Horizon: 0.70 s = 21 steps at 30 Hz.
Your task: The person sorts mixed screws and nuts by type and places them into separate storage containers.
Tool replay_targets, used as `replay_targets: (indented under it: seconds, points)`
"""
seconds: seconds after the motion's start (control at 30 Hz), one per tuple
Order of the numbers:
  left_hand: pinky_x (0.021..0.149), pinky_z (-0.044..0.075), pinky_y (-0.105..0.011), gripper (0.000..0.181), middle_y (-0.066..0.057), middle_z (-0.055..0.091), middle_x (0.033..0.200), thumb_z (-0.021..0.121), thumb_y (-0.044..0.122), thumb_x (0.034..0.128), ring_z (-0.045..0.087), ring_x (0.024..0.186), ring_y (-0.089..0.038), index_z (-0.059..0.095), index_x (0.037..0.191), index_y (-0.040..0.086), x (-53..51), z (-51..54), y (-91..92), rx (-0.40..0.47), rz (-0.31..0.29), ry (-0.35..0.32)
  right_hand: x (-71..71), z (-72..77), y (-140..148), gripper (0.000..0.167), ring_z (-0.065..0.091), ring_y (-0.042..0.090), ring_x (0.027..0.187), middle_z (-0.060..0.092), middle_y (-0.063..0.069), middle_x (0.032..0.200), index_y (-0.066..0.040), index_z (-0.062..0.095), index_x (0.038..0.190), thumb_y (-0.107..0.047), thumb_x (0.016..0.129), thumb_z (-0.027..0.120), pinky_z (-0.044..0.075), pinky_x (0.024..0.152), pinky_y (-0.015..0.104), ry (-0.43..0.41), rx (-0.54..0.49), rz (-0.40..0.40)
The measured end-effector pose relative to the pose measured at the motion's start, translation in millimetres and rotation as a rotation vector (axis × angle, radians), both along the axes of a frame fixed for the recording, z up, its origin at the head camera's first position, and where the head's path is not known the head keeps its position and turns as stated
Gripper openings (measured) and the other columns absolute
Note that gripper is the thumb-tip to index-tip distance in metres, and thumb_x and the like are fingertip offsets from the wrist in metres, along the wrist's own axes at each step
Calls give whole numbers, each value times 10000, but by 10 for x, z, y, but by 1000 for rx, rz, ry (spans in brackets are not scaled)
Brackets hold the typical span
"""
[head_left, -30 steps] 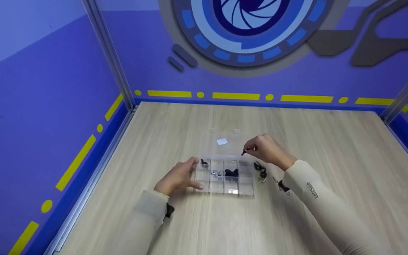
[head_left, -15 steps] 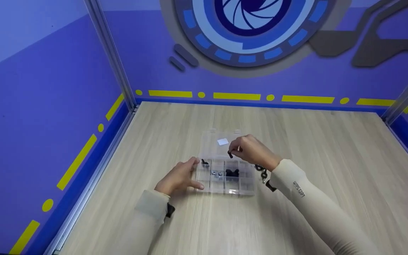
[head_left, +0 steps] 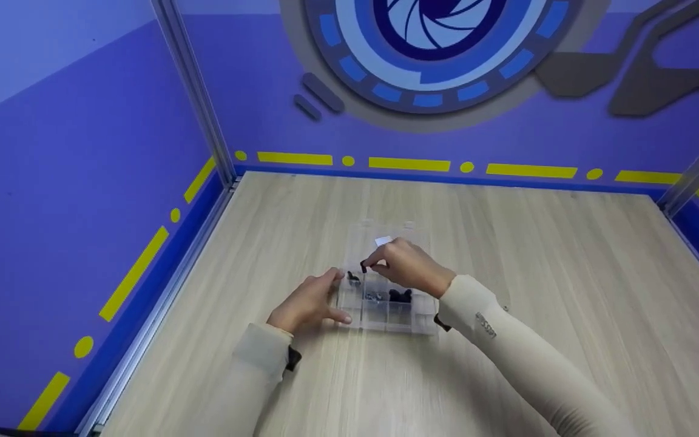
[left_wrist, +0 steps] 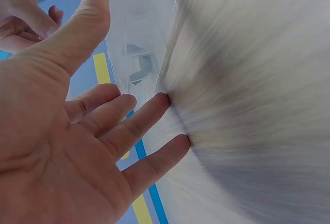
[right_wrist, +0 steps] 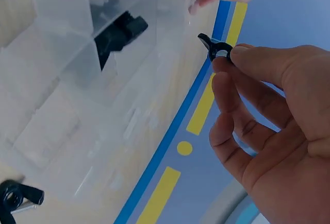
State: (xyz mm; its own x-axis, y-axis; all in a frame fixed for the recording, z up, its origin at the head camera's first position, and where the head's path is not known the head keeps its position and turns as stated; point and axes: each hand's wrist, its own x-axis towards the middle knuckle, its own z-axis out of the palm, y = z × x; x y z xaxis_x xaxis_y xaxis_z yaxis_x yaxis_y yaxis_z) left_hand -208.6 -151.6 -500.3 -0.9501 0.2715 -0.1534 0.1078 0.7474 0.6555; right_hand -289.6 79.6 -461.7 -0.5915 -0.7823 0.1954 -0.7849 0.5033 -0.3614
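Observation:
A clear compartment box (head_left: 369, 325) lies with its lid folded back on the table. My left hand (head_left: 308, 303) rests at the box's left side, thumb and fingers spread; the left wrist view shows its fingers (left_wrist: 149, 116) extended. My right hand (head_left: 409, 266) pinches a small black wing nut (right_wrist: 219, 48) between thumb and forefinger, above the back left part of the box. Below it, one or more black pieces (head_left: 354, 279) sit in the back left compartment. Small silver parts (head_left: 374, 297) and larger black pieces (head_left: 400, 296) occupy compartments in the middle row.
A white paper square (head_left: 383, 241) lies on the open lid, partly covered by my right hand. Right of the box, a loose black part (right_wrist: 13, 195) with a metal rod lies on the table. Blue-purple walls (head_left: 82, 152) stand at the back and sides.
My right hand has moved left over the box, carrying the wing nut from the right side toward the back left compartment. My left hand stays in place.

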Motion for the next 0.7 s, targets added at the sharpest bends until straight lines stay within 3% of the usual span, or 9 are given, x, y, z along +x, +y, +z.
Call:
replay_targets:
  seconds: [0.17, 0.37, 0.7]
  points:
    - [1147, 391, -526, 869, -139, 523, 1503, 946, 279, 742, 453, 1403, -363, 492, 1460, 94, -3, 4, -10, 19, -8, -7, 37, -59, -101, 214, 747, 257, 985, 766, 86, 1131, -50, 796, 1140, -14, 945, 716, 630, 779, 389, 5, 49, 11]
    - [1145, 393, -531, 878, -115, 521, 1509, 942, 297, 742, 453, 1399, -362, 489, 1472, 114, 0, 7, -7, 3, 0, -10, 59, -104, -169, 233, 731, 248, 1042, 758, 85, 1161, -52, 787, 1164, -24, 942, 722, 622, 827, 411, 8, 97, -12]
    - [1124, 414, -534, 857, -124, 544, 1481, 944, 307, 734, 482, 1368, -377, 502, 1443, 115, 6, 10, -12, 0, -6, 9, 90, -165, -250, 189, 749, 268, 962, 771, 97, 1110, -38, 798, 1116, -45, 944, 719, 624, 791, 442, 41, 142, -34]
